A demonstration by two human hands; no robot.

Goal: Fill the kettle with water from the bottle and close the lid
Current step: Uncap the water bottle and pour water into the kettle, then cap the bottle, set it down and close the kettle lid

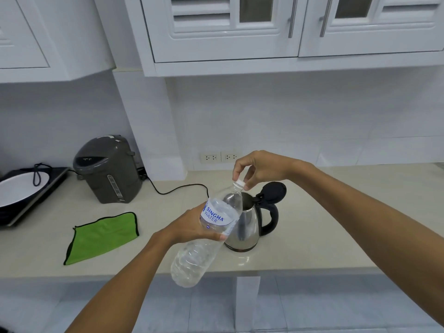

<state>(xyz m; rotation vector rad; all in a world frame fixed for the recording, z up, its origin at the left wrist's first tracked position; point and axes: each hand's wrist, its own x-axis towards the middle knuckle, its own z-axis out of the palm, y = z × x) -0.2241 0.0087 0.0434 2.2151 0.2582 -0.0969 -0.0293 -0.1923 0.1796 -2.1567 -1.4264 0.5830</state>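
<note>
A clear plastic water bottle with a blue and white label is tilted, neck up and to the right. My left hand grips it around the label. My right hand pinches the bottle's white cap from above. Behind the bottle, a steel kettle with a black handle stands on the counter. Its black lid is flipped up and open. The bottle hides part of the kettle's left side.
A folded green cloth lies on the beige counter at the left. A grey water dispenser with a black cord stands further back. At the far left is an induction hob with a white pan. White cabinets hang overhead.
</note>
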